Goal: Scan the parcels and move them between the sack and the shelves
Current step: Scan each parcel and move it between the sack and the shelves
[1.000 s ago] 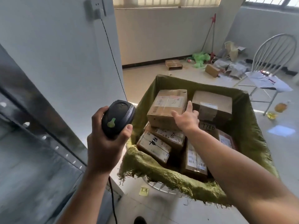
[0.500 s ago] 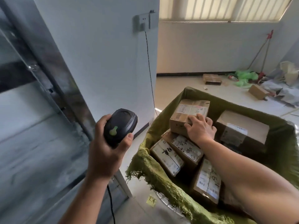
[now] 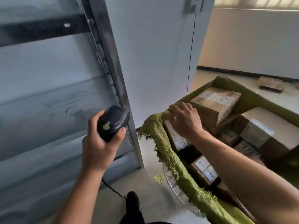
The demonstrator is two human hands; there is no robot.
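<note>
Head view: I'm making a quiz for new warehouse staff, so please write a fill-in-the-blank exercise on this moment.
1. The left hand grips a black handheld scanner whose top button is ____.
2. The right hand is at the rim of the frayed green woven sack, which holds brown ____ parcels.
3. A small ____ sticky note lies on the floor beside the sack.
4. The grey metal shelves stand on the person's ____ side.
Missing words: green; cardboard; yellow; left.
</note>
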